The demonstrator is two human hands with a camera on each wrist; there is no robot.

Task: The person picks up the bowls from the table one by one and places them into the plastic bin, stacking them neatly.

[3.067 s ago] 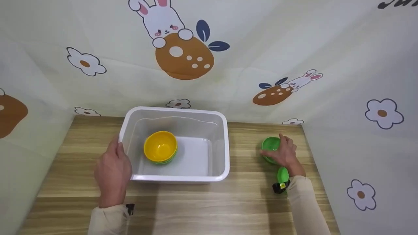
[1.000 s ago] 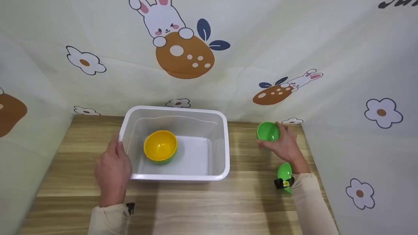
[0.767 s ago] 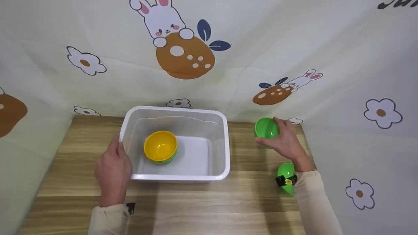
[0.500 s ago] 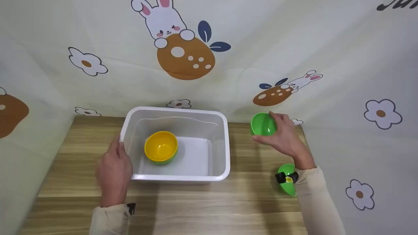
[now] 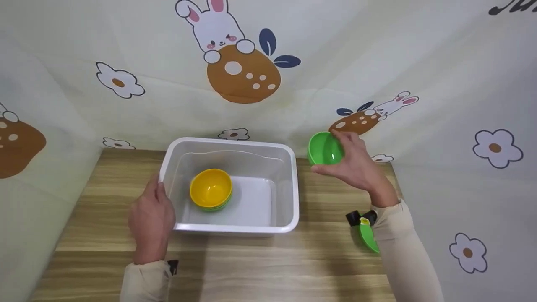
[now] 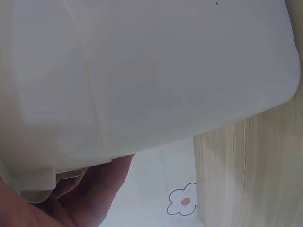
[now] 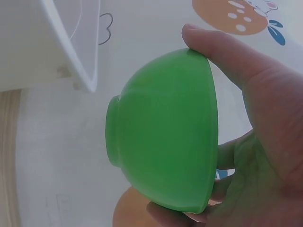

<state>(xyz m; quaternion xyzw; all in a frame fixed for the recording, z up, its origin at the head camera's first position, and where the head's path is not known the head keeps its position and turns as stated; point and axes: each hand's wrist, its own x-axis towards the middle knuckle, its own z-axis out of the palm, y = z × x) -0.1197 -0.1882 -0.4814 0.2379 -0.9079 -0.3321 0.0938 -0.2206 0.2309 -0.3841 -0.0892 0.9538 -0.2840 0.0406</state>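
My right hand [image 5: 352, 161] grips a green bowl [image 5: 325, 149] by its rim, thumb on one side and fingers on the other. The bowl is up off the table, just right of a white plastic tub [image 5: 243, 229]. In the right wrist view the bowl [image 7: 161, 127] shows its outer side and foot, near the tub's edge [image 7: 71, 52]. My left hand [image 5: 152, 214] holds the tub's left rim; from the left wrist view its fingers [image 6: 102, 189] curl under that rim. Inside the tub sits a yellow bowl [image 5: 211, 188] stacked on green ones.
Another green bowl [image 5: 369, 238] lies on the wooden table [image 5: 260, 268] at right, partly hidden by my right wrist and its black strap [image 5: 354, 218]. A pale cloth with rabbit and flower prints [image 5: 243, 75] hangs behind the table and along both sides.
My right hand has lifted the green bowl off the table and carried it up and left towards the tub. The left hand keeps its hold on the rim.
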